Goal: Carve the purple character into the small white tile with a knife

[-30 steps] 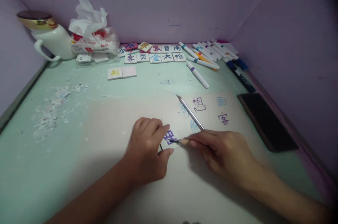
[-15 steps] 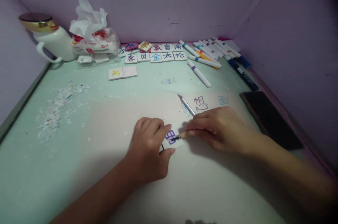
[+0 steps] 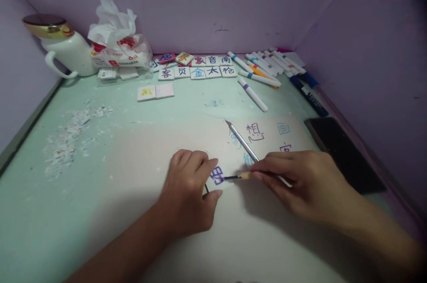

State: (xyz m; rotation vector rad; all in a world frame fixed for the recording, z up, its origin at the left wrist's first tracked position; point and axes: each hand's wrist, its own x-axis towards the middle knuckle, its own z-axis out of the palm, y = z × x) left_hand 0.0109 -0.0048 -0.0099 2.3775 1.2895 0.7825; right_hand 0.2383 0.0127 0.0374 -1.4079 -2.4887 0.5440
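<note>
The left hand [image 3: 193,192] pinches the white tile [image 3: 220,179]; the right hand [image 3: 293,183], pinching the tool [image 3: 240,176], has moved rightward.

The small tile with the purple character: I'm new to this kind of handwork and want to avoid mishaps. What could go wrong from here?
The dark tip of the wooden-handled tool points toward the left hand, so a slip might catch its thumb or fingers.
The tile could shift if the left hand's grip loosens, spoiling the purple strokes.
The pointed silver tool crosses close by the right hand, which might knock it.
</note>
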